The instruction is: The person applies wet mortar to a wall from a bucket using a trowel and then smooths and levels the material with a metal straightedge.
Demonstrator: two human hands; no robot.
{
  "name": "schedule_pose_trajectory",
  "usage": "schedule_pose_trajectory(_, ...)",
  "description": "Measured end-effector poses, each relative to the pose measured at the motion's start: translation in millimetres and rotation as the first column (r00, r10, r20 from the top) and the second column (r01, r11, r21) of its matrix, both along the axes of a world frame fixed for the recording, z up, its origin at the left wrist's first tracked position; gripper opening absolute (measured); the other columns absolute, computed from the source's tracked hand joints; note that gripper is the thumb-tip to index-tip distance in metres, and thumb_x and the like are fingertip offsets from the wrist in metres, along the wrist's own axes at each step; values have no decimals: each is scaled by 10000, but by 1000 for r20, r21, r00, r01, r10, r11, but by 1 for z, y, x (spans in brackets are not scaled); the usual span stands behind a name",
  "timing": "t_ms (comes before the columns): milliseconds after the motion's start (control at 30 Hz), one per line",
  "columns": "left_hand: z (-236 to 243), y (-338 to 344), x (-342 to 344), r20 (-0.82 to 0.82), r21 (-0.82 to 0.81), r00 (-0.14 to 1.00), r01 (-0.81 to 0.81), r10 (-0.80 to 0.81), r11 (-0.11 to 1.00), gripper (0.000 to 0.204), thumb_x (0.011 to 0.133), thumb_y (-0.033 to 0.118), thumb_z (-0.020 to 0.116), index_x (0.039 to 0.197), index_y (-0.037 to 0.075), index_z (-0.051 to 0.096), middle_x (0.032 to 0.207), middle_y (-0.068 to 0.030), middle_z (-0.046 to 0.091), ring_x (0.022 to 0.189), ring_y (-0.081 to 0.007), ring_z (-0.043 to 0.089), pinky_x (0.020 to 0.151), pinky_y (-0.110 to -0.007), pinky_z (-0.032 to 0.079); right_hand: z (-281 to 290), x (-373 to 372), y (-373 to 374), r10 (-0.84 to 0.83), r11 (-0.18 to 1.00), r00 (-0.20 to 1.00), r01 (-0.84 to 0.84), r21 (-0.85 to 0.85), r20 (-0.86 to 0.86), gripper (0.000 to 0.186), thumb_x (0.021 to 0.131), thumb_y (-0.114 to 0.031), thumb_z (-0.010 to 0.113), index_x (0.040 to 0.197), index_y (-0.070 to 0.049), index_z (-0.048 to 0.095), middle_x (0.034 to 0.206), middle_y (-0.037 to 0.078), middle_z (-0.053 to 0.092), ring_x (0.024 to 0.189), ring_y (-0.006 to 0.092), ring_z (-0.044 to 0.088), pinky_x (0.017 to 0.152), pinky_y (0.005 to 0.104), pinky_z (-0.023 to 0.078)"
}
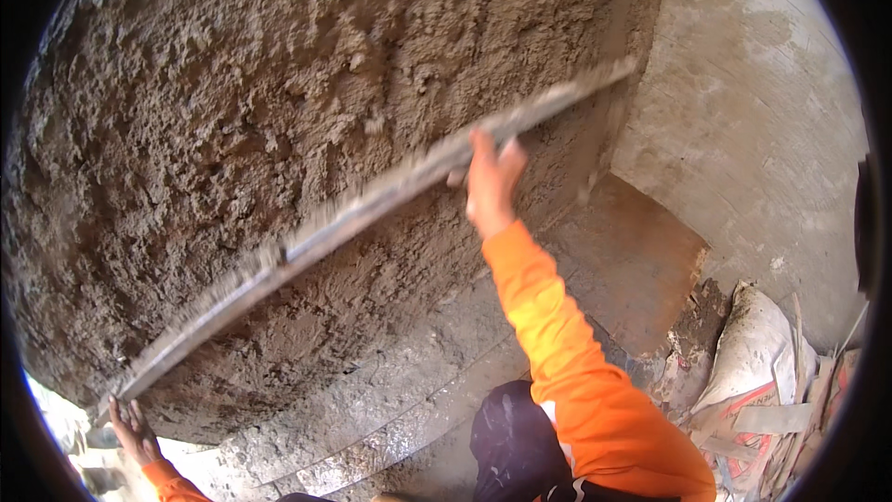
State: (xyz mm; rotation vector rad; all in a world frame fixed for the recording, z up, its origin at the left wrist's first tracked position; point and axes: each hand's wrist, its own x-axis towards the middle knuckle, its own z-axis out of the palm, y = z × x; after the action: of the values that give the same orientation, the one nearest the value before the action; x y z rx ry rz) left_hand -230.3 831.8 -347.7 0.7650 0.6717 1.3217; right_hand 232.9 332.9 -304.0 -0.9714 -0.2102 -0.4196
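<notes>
A long grey metal straightedge (372, 204) lies diagonally across a wall of rough wet brown plaster (279, 84), from lower left to upper right. My right hand (490, 181), in an orange sleeve, grips the straightedge right of its middle. My left hand (133, 428) holds its lower left end near the bottom of the plastered area. Mortar clings to the bar's edge.
Smoother grey plaster (762, 130) covers the adjoining wall at right. A bare brown patch (632, 260) sits at the corner's base. Crumpled cement sacks (762, 372) lie on the floor at lower right. My dark trouser knee (511, 437) shows at the bottom.
</notes>
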Motion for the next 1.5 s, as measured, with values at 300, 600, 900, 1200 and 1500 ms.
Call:
schedule_pose_trajectory(300,-81,30,-21,-24,5,1000,-13,13,1000,613,811,277,674,1311,37,415,1408,-123,327,1289,-230,336,1032,-333,362,-73,-26,13,43,997,998,-39,73,-50,279,828,-76,587,1082,-50,473,826,36,561,604,128,556,356,282,444)
schedule_pose_trajectory(600,23,-9,23,-11,74,997,73,-72,995,531,793,256,706,1241,63,496,1244,-71,487,1081,-201,497,931,-305,457,127,25,-4,-202,978,968,208,-30,146,279,763,-145,697,788,23,476,692,26,448,535,127,481,392,299,480)
schedule_pose_trajectory(900,-50,12,-20,-61,-19,995,-80,79,997,556,801,248,684,1275,72,453,1297,-72,442,1164,-220,447,927,-370,472,15,-42,56,3,983,999,-10,-183,-38,289,816,-266,671,967,-31,598,905,34,610,741,115,583,522,260,489)
schedule_pose_trajectory(1200,119,-60,17,-23,96,990,-137,140,986,215,888,188,582,995,2,565,1012,-120,552,862,-173,563,649,-256,569,127,95,-32,-321,918,946,302,-256,-37,408,738,-393,730,884,-18,663,776,15,603,568,97,493,460,257,364)
schedule_pose_trajectory(1500,110,-63,80,-81,498,985,171,-151,850,464,854,207,634,1257,22,497,1297,-147,466,1113,-257,538,935,-312,446,164,136,-67,-205,978,978,206,-33,22,243,821,-273,627,914,-85,505,798,36,483,676,139,470,565,303,421)
